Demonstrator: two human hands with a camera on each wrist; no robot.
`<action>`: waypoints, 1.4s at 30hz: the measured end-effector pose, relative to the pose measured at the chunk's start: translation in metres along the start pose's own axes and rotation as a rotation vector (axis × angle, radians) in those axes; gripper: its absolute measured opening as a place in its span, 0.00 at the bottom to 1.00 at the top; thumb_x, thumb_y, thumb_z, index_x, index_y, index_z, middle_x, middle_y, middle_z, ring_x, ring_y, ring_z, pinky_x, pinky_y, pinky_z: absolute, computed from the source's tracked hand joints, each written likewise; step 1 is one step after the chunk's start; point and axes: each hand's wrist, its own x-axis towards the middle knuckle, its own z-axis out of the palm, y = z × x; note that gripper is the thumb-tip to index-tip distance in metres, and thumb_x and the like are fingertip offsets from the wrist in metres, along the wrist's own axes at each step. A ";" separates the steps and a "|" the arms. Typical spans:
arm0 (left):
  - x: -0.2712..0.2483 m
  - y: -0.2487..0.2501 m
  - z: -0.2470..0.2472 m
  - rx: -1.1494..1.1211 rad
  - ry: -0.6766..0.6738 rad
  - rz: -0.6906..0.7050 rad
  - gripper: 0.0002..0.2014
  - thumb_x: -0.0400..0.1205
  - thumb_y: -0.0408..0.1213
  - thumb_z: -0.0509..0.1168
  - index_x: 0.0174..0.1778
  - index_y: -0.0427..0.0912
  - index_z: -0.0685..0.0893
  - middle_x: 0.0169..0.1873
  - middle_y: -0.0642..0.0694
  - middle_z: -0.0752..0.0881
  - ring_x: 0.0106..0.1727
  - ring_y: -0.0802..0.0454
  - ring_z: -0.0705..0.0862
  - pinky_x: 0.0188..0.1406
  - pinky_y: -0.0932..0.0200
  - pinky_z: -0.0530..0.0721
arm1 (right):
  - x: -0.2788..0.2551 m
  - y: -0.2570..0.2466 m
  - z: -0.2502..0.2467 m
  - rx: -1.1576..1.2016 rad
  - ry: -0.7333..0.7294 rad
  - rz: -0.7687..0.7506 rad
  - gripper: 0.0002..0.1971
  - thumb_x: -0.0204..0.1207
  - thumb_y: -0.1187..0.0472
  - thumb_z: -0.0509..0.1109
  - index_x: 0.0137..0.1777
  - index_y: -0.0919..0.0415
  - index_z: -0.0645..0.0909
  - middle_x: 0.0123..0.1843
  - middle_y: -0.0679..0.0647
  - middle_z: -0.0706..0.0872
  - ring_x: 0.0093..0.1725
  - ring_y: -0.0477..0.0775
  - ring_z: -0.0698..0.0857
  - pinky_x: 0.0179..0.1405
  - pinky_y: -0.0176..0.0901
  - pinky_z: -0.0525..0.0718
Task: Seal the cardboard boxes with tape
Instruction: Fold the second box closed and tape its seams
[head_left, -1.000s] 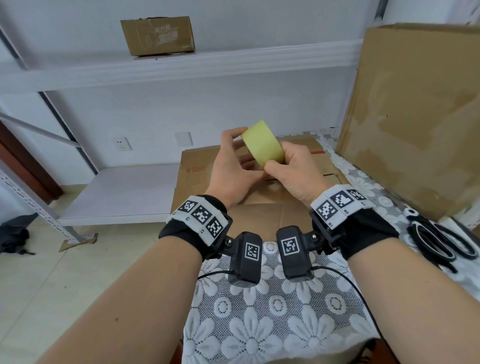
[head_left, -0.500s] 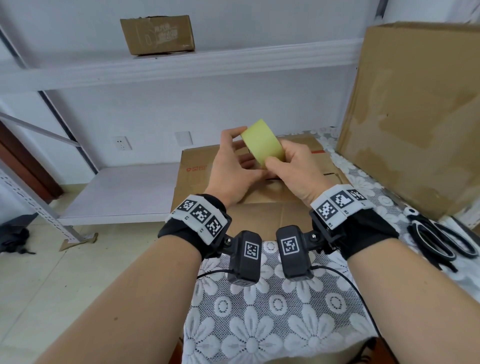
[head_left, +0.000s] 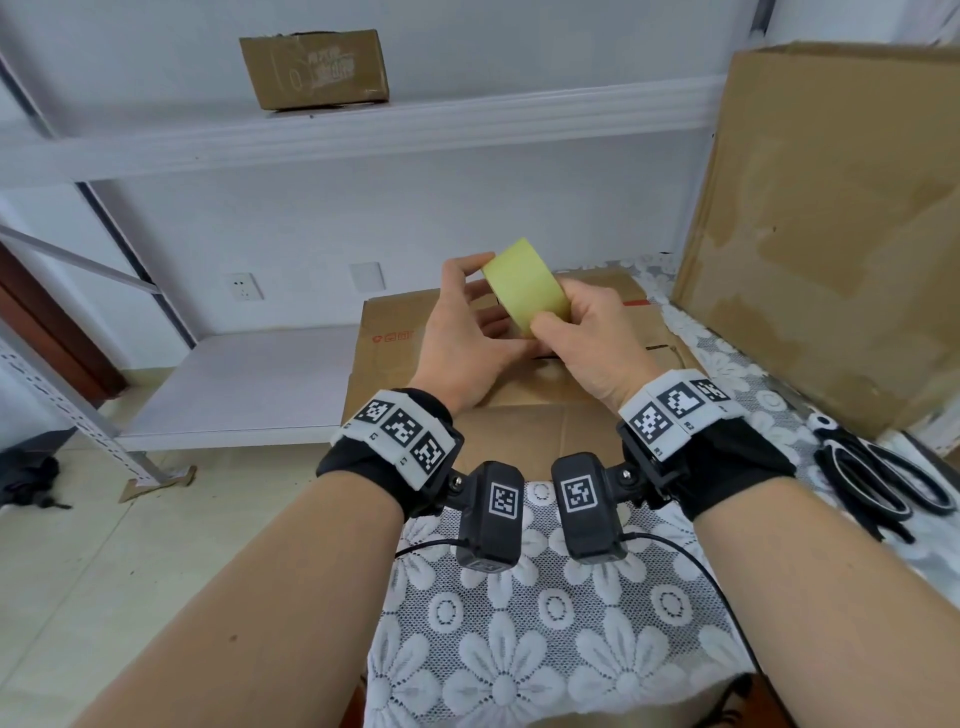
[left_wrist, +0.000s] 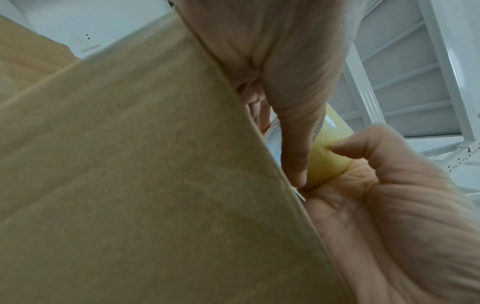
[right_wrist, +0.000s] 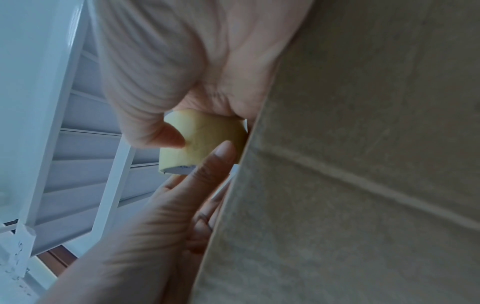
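Both hands held a yellow-green roll of tape above a flat brown cardboard box.

Head view: left hand (head_left: 462, 338) and right hand (head_left: 592, 343) gripped the roll (head_left: 524, 283) over the box (head_left: 519, 431). Left wrist view: right thumb pressed the roll (left_wrist: 327, 156). Right wrist view: thumb and finger pinched it (right_wrist: 202, 139).

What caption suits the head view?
Both hands, left hand and right hand, hold a yellow tape roll above a cardboard box.
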 end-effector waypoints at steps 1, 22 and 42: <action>0.000 0.000 0.000 -0.003 -0.001 0.000 0.40 0.65 0.24 0.82 0.67 0.50 0.67 0.59 0.47 0.81 0.56 0.51 0.88 0.59 0.55 0.87 | 0.000 0.000 0.000 0.001 0.000 -0.001 0.08 0.71 0.68 0.66 0.46 0.74 0.83 0.35 0.64 0.82 0.34 0.54 0.78 0.35 0.52 0.81; 0.004 -0.006 -0.003 -0.055 -0.051 -0.014 0.44 0.68 0.22 0.80 0.75 0.52 0.66 0.67 0.38 0.81 0.58 0.49 0.88 0.56 0.58 0.87 | 0.002 0.009 -0.008 0.143 -0.018 0.006 0.08 0.77 0.69 0.70 0.52 0.73 0.85 0.47 0.68 0.89 0.47 0.63 0.89 0.52 0.52 0.88; 0.003 -0.004 -0.003 -0.058 -0.062 -0.008 0.43 0.69 0.19 0.78 0.73 0.51 0.66 0.64 0.41 0.83 0.55 0.51 0.88 0.50 0.63 0.86 | 0.002 0.010 -0.007 0.092 -0.105 -0.003 0.08 0.74 0.72 0.73 0.47 0.60 0.87 0.46 0.61 0.91 0.49 0.58 0.90 0.55 0.51 0.87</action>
